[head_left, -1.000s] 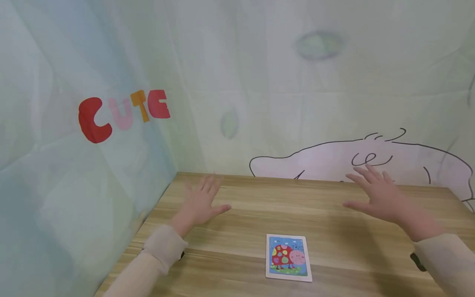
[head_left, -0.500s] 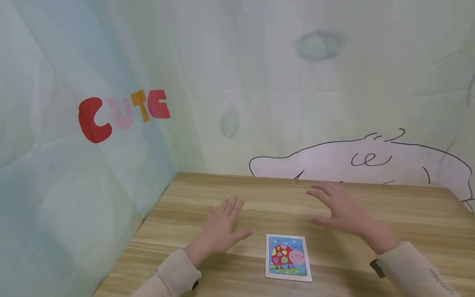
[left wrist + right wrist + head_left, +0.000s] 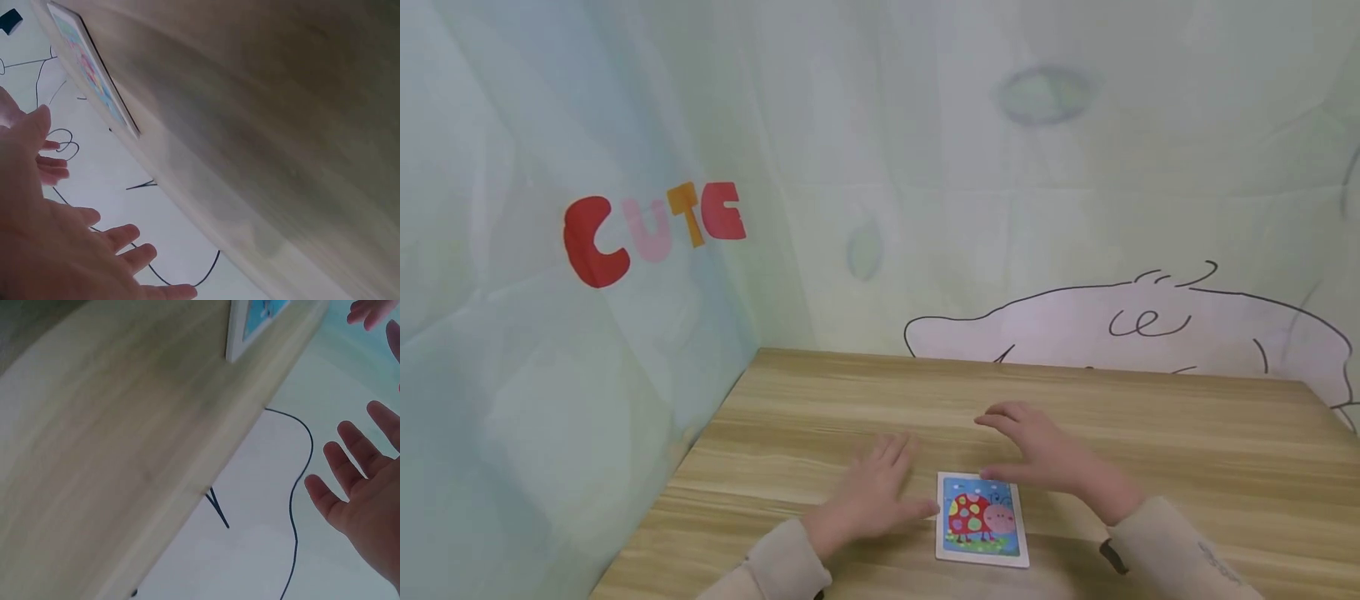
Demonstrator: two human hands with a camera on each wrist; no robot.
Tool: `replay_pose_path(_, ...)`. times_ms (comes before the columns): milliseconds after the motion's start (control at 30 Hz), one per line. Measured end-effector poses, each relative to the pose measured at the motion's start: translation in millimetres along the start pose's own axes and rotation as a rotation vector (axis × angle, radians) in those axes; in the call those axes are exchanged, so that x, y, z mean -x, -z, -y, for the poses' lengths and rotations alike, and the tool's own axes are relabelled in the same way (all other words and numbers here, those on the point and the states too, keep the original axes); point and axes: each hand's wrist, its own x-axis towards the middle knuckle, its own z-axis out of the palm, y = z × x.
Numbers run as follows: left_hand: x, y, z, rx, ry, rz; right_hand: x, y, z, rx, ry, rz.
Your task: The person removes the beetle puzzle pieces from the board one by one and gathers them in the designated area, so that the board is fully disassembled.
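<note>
On the wooden table lies a flat rectangular ladybug picture (image 3: 981,533) with a white border, a red spotted body and a blue sky. My left hand (image 3: 868,500) hovers at its left edge, fingers spread, the thumb reaching toward the border. Above its top right corner is my right hand (image 3: 1045,454), fingers loosely bent and thumb overlapping the top edge in the head view. Neither hand holds anything. The left wrist view shows the left palm (image 3: 69,250) beside the table, with the picture (image 3: 90,65) seen edge-on. In the right wrist view, the right fingers (image 3: 344,465) are apart.
The wooden tabletop (image 3: 820,392) ends at a pale cloth backdrop (image 3: 865,125) with a line-drawn white animal (image 3: 1060,325). A second cloth (image 3: 497,400) on the left carries coloured letters (image 3: 597,242) spelling "CUTE".
Both hands have come inward and nearer from wide apart at the far part of the table, closing in on the ladybug picture. The picture has stayed in place.
</note>
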Motion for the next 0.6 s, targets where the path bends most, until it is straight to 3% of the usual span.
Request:
replay_pose_path(300,-1.3,-13.3,-5.6,-0.028,-0.032,0.077,-9.1,-19,8,-0.094,-0.016,0.108)
replay_pose_path(600,-1.5,-19.8,-13.1,0.007,-0.015,0.142,-18.6,-32,11,-0.223,-0.035,0.227)
